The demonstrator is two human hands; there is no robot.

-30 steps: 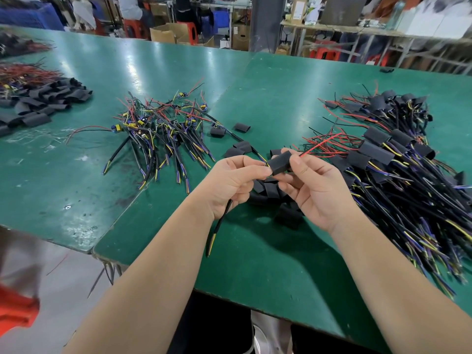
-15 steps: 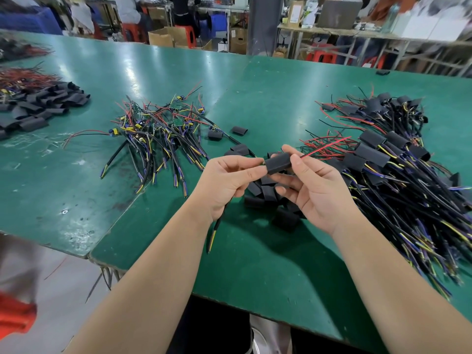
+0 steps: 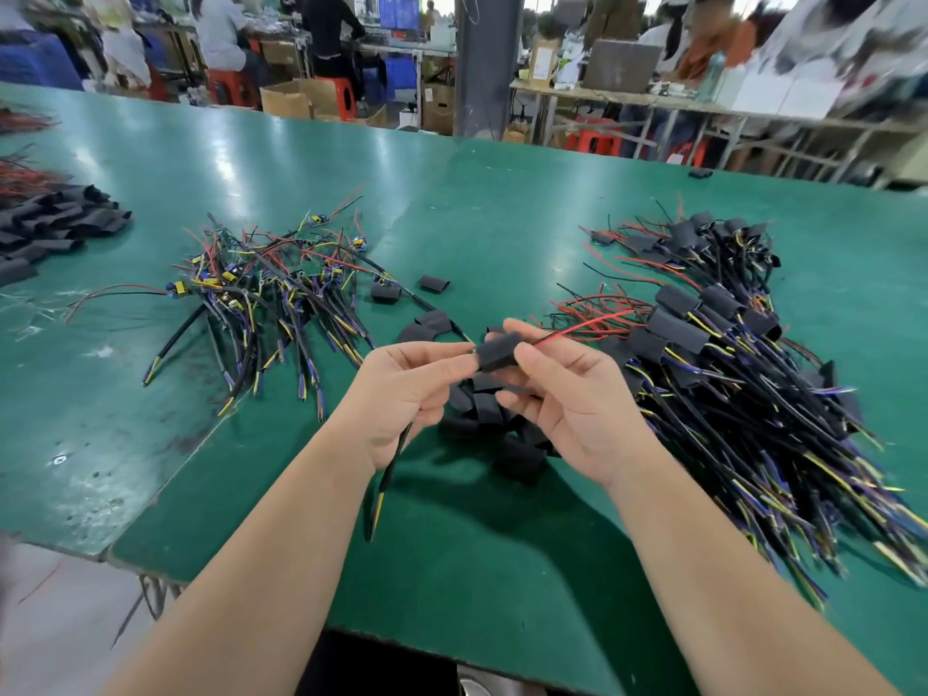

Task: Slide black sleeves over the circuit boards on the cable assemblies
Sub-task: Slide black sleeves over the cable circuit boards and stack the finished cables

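Note:
My left hand [image 3: 401, 389] grips a cable assembly whose black cable [image 3: 386, 474] hangs down from my fist. My right hand [image 3: 567, 394] pinches a black sleeve [image 3: 497, 350] between thumb and forefinger at the end of that cable; red wires stick out of the sleeve to the right. The circuit board is hidden inside the sleeve. Loose black sleeves [image 3: 492, 419] lie in a small heap just under my hands. Bare assemblies [image 3: 271, 293] are piled at the left, sleeved ones [image 3: 728, 369] at the right.
The green table [image 3: 502, 545] has a front edge close to my forearms. Another heap of black sleeves [image 3: 50, 228] lies at the far left. Two single sleeves [image 3: 434, 283] lie behind my hands. People sit at benches in the background.
My hands and the sleeve have stayed in nearly the same grip. The view has tilted up a little, so more of the background room shows.

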